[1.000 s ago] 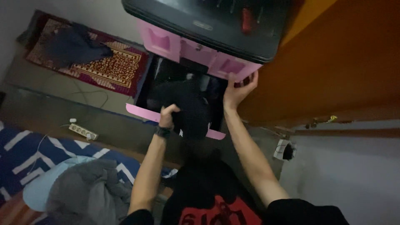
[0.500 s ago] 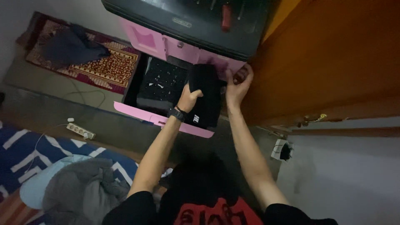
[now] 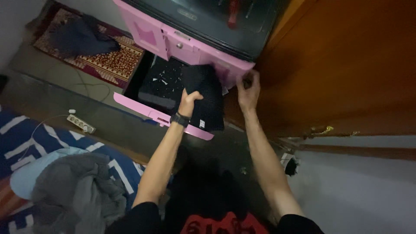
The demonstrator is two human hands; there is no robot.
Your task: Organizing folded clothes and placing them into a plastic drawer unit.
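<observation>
Over the pink drawer (image 3: 161, 116), left grip (image 3: 189, 99) clamps a folded black garment (image 3: 207, 97)

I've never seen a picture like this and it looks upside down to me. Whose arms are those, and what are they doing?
The picture comes from a small camera worn on a person's head, looking down, so you see their own two arms reaching out. The left hand, with a dark watch on the wrist, grips a folded black garment that lies in an open pink drawer. More dark clothes are in the drawer beside it. The right hand rests on the corner of the pink cabinet above the drawer. On the floor you can see a patterned red rug, a white power strip and a grey cloth on blue and white striped bedding. To the right is a brown wooden door.
</observation>
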